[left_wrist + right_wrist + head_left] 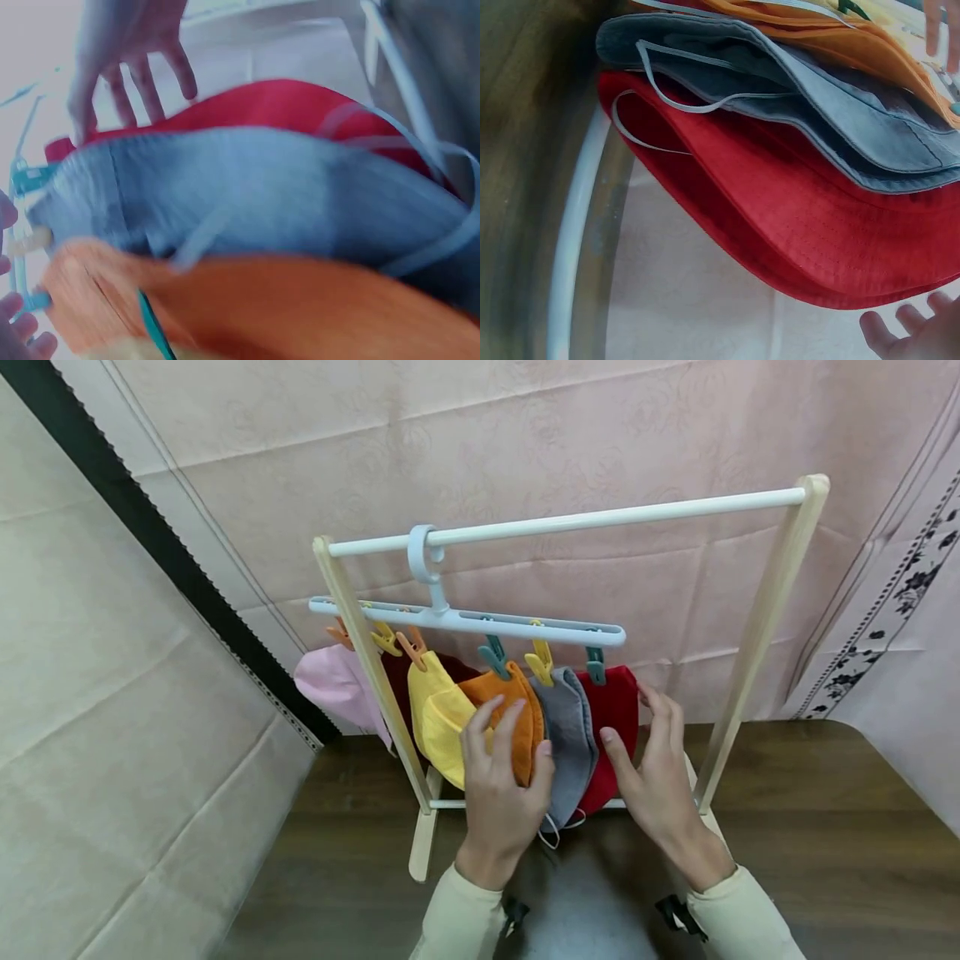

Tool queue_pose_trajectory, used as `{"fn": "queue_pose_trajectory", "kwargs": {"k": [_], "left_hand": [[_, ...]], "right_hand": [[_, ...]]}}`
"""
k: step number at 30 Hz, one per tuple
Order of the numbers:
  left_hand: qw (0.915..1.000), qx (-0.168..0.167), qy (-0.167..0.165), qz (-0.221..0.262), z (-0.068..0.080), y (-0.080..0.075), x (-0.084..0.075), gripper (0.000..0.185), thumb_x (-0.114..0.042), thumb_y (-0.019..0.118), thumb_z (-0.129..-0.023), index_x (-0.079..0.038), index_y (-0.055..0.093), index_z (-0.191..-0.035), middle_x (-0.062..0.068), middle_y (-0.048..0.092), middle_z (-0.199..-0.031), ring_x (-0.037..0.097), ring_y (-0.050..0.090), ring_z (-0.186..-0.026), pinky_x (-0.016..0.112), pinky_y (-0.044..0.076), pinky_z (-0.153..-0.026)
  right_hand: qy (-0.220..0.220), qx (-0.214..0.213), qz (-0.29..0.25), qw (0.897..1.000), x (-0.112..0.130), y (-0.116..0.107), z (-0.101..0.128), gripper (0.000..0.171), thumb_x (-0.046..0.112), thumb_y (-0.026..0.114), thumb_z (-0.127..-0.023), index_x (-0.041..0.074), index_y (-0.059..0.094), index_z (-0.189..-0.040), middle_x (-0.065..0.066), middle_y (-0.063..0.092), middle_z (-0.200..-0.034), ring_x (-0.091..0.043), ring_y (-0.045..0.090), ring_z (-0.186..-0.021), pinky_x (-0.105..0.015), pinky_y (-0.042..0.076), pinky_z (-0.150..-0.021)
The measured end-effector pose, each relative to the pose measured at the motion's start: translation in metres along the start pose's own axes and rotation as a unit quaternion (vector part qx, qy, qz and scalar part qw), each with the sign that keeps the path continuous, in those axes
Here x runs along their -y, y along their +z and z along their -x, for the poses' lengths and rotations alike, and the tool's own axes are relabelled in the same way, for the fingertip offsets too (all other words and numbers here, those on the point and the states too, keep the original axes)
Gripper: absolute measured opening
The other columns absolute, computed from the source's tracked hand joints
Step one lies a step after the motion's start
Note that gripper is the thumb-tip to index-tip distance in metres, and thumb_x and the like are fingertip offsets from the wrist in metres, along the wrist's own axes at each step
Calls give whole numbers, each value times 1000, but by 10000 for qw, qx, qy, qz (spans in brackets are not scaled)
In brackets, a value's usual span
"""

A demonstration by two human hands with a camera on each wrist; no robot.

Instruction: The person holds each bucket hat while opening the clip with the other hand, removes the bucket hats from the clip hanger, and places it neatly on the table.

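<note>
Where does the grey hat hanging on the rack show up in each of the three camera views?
Head: the grey hat hangs at centre, between the orange hat and the red hat.
Left wrist: the grey hat fills the middle band, red above, orange below.
Right wrist: the grey hat runs across the top, above the red hat.
Shared landmark: the red hat beside it.

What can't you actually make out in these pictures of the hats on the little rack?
- Dark red hat: head view, mostly hidden behind the rack post and yellow hat.
- Left hand palm side: head view, turned away.
- Clips: left wrist view, blurred.
- Right hand: right wrist view, cut off by the edge.
</note>
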State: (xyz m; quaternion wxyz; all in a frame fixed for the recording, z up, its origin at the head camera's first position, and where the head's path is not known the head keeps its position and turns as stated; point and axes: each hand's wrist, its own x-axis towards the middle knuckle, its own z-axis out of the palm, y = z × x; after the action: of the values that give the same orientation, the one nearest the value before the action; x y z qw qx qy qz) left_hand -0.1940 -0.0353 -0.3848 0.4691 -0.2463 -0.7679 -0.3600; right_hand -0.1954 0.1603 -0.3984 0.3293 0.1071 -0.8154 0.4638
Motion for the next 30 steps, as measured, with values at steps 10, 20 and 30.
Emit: {"fn": "queue_pose_trajectory", "kwargs": {"k": [10,20,30], "left_hand": [[9783,691,-955,1701,-35,7,-52,44,-20,68,-101,-8,62,-143,9,58,-143,20,62,-114,32,60,-89],[9207,1471,-2024,2996,-55,5,-75,66,-24,67,-103,-14,40,-162,4,52,-154,8,69,-108,27,62,-81],[8323,2180,-2924,4173,-70,3,-75,72,-25,53,-112,-14,12,-170,10,76,-125,33,77,-90,33,61,-91]], "right_hand": [[14,53,-465,9989,6,-11,-18,61,22,64,-106,11,38,-160,-14,46,-155,-33,45,-140,-47,48,-108],[-231,-48,-577,9981,6,-11,-24,51,7,69,-102,1,52,-149,-18,59,-138,-37,62,-118,-5,47,-85],[-363,-287,-591,9972,16,-8,-25,43,-6,66,-99,0,59,-141,-17,63,-129,-21,58,-104,-8,45,-80]]}}
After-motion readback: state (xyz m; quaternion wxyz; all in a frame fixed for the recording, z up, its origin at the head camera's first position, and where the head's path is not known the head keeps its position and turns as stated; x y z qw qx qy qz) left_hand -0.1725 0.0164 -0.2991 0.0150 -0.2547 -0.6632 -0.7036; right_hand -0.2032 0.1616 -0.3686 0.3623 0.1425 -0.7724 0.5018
